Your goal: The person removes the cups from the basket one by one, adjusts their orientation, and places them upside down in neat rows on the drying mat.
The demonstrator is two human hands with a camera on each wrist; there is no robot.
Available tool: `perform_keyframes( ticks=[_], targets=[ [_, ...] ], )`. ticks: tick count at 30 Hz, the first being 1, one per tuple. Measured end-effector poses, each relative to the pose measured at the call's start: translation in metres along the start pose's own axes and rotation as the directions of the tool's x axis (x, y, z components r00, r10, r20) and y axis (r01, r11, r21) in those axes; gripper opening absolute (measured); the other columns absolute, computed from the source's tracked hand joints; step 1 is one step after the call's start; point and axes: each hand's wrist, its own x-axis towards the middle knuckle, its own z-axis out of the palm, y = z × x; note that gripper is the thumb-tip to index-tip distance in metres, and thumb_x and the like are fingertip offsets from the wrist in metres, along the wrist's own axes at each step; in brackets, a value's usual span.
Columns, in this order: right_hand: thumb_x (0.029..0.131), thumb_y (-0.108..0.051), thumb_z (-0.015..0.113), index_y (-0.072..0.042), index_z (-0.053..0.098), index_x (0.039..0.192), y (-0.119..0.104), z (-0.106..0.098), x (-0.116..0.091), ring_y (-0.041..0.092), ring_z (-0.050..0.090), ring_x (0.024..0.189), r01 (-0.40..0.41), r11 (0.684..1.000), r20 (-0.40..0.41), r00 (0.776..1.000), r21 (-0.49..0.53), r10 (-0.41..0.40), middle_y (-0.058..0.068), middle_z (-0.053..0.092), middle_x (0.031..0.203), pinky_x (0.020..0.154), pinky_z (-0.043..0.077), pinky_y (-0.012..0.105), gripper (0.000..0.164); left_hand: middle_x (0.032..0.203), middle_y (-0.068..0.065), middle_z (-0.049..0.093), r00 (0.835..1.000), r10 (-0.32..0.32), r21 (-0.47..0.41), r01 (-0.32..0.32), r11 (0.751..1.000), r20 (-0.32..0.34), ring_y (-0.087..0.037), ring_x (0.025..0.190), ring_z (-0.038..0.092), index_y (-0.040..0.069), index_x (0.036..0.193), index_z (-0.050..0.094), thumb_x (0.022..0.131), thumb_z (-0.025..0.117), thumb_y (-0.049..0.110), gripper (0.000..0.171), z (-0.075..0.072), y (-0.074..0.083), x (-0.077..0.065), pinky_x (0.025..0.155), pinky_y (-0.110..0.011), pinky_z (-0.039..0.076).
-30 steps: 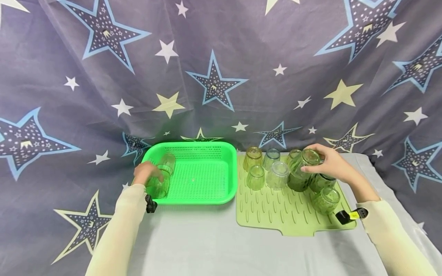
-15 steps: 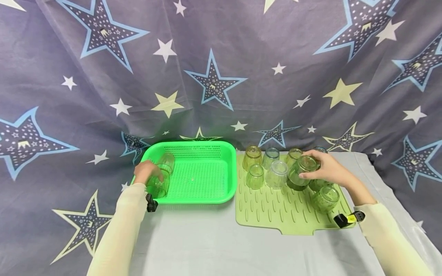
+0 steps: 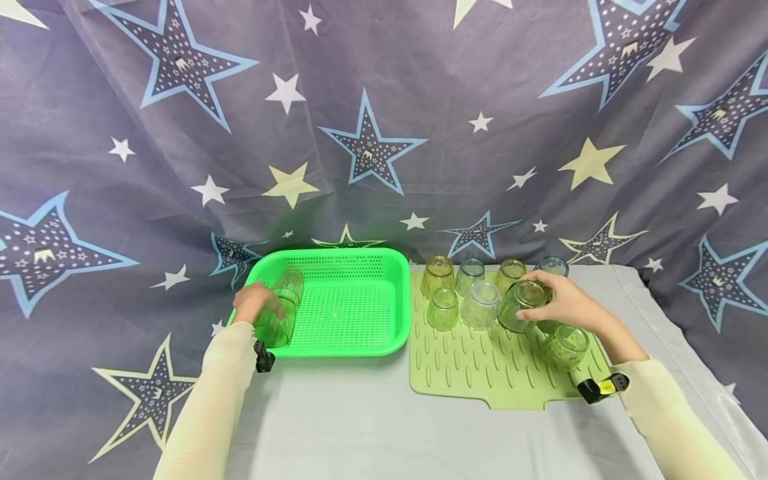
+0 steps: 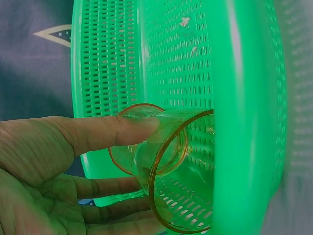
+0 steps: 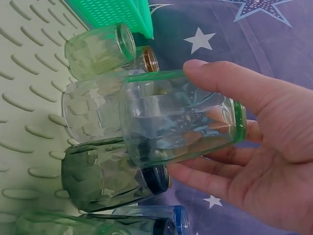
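Observation:
My right hand [image 3: 558,307] holds a pale green-tinted faceted glass [image 5: 181,122] upside down over the green drying mat [image 3: 450,360]. The thumb lies along one side of it and the fingers along the other. In the right wrist view it overlaps a clear glass [image 5: 93,110] and a dark grey glass [image 5: 107,176] standing upside down behind it. Inside the left end of the green basket [image 3: 342,350], my left hand [image 3: 255,303] grips a tumbler [image 4: 164,147] lying on its side, thumb above and fingers below. Another amber-rimmed glass [image 4: 117,156] sits just behind that tumbler.
Several upturned glasses stand in rows on the mat, among them an amber one [image 3: 438,277], a small green one [image 3: 444,310] and a blue-based one [image 3: 471,277]. A rounded green glass [image 3: 565,347] stands near the right wrist. A star-patterned curtain [image 3: 372,67] hangs behind the table.
My right hand has lowered the green-tinted glass toward the mat and slightly left, uncovering a blue-based glass behind the hand. The left hand stays on its tumbler in the basket.

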Motion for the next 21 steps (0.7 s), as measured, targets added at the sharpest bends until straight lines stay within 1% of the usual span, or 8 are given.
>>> perform_keyframes(
  ticks=[5, 8, 10, 13, 15, 17, 21],
  targets=[
    [0.077, -0.024, 0.09, 0.004, 0.059, 0.132, -0.002, 0.002, -0.001, 0.042, 0.063, 0.114, 0.015, 1.0, -0.015, 1.0, 0.002, -0.015, 0.025, 0.066, 0.126, 0.099, 0.05, 0.062, 0.068, 0.142, -0.035, 0.05, 1.0, -0.01, 0.002, 0.01, 1.0, 0.001, -0.022, 0.082, 0.054, -0.013, 0.156, 0.023, 0.079, 0.084, 0.029, 0.107, -0.001, 0.002, -0.004, 0.062, -0.029, 0.051],
    [0.078, -0.024, 0.09, 0.003, 0.06, 0.132, -0.003, 0.004, -0.002, 0.039, 0.063, 0.113, 0.012, 1.0, -0.002, 1.0, 0.004, -0.012, 0.022, 0.067, 0.124, 0.096, 0.052, 0.057, 0.067, 0.141, -0.034, 0.051, 1.0, -0.015, 0.014, 0.015, 1.0, -0.005, -0.021, 0.081, 0.053, -0.012, 0.156, 0.024, 0.079, 0.085, 0.029, 0.106, -0.001, 0.003, -0.005, 0.061, -0.028, 0.051],
    [0.078, -0.026, 0.089, 0.002, 0.059, 0.133, -0.003, 0.006, -0.002, 0.04, 0.062, 0.114, -0.005, 1.0, 0.019, 1.0, 0.008, 0.005, 0.022, 0.066, 0.127, 0.096, 0.052, 0.056, 0.068, 0.139, -0.034, 0.053, 1.0, -0.017, 0.022, 0.017, 1.0, -0.008, -0.02, 0.079, 0.052, -0.012, 0.156, 0.024, 0.079, 0.085, 0.029, 0.106, -0.001, 0.004, -0.006, 0.061, -0.028, 0.05],
    [0.079, -0.03, 0.089, 0.002, 0.057, 0.134, -0.002, 0.01, -0.004, 0.044, 0.058, 0.122, -0.027, 1.0, 0.042, 0.999, 0.0, 0.027, 0.024, 0.063, 0.132, 0.098, 0.05, 0.061, 0.071, 0.137, -0.033, 0.056, 1.0, -0.021, 0.029, 0.021, 0.999, -0.009, -0.018, 0.075, 0.051, -0.012, 0.156, 0.024, 0.078, 0.085, 0.029, 0.106, -0.001, 0.005, -0.007, 0.059, -0.027, 0.049],
    [0.078, -0.032, 0.089, 0.001, 0.058, 0.134, 0.0, 0.013, -0.005, 0.046, 0.058, 0.121, -0.031, 0.999, 0.042, 0.999, -0.018, 0.031, 0.025, 0.062, 0.133, 0.098, 0.05, 0.063, 0.073, 0.136, -0.032, 0.056, 1.0, -0.019, 0.029, 0.019, 0.999, -0.009, -0.018, 0.074, 0.051, -0.012, 0.155, 0.025, 0.078, 0.085, 0.029, 0.106, -0.001, 0.005, -0.007, 0.059, -0.026, 0.049],
    [0.077, -0.032, 0.09, 0.002, 0.058, 0.134, 0.001, 0.016, -0.006, 0.046, 0.061, 0.119, -0.013, 0.999, 0.03, 0.999, -0.047, 0.015, 0.025, 0.064, 0.131, 0.098, 0.05, 0.064, 0.073, 0.136, -0.032, 0.056, 1.0, -0.017, 0.027, 0.017, 0.999, -0.012, -0.018, 0.074, 0.051, -0.012, 0.155, 0.026, 0.077, 0.085, 0.029, 0.106, -0.001, 0.005, -0.008, 0.059, -0.026, 0.05],
    [0.075, -0.031, 0.091, 0.0, 0.06, 0.131, 0.003, 0.024, -0.007, 0.037, 0.068, 0.102, 0.01, 0.996, 0.014, 1.0, -0.089, -0.009, 0.021, 0.07, 0.119, 0.089, 0.056, 0.057, 0.071, 0.138, -0.033, 0.054, 1.0, -0.014, 0.019, 0.014, 1.0, -0.019, -0.02, 0.077, 0.053, -0.013, 0.154, 0.026, 0.075, 0.086, 0.029, 0.108, -0.001, 0.004, -0.008, 0.06, -0.027, 0.051]
  ],
)
